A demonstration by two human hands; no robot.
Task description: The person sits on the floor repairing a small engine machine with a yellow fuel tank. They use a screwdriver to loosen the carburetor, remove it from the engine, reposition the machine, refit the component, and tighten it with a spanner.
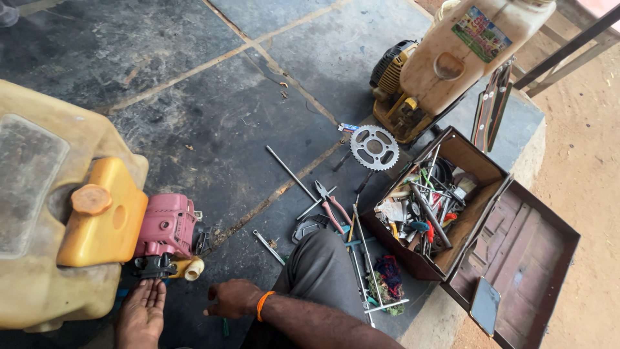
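My left hand (142, 313) lies flat with the palm up, just under the black and cream parts at the bottom of a pink engine (166, 226). The engine belongs to a cream sprayer tank (32, 194) with a yellow fuel tank (106, 223) and an orange cap (91, 199). My right hand (234, 298), with an orange wristband, rests on the dark floor to the right of the engine. Its fingers are curled, and a thin green tool (225, 327) sticks out below it. My knee in grey trousers (320, 271) is beside it.
Pliers (330, 205), a long metal rod (292, 173), a small wrench (268, 246) and a toothed sprocket (374, 147) lie on the floor. An open wooden toolbox (485, 169) full of tools stands right, a phone (485, 305) on its lid. A second sprayer (445, 61) stands at the back.
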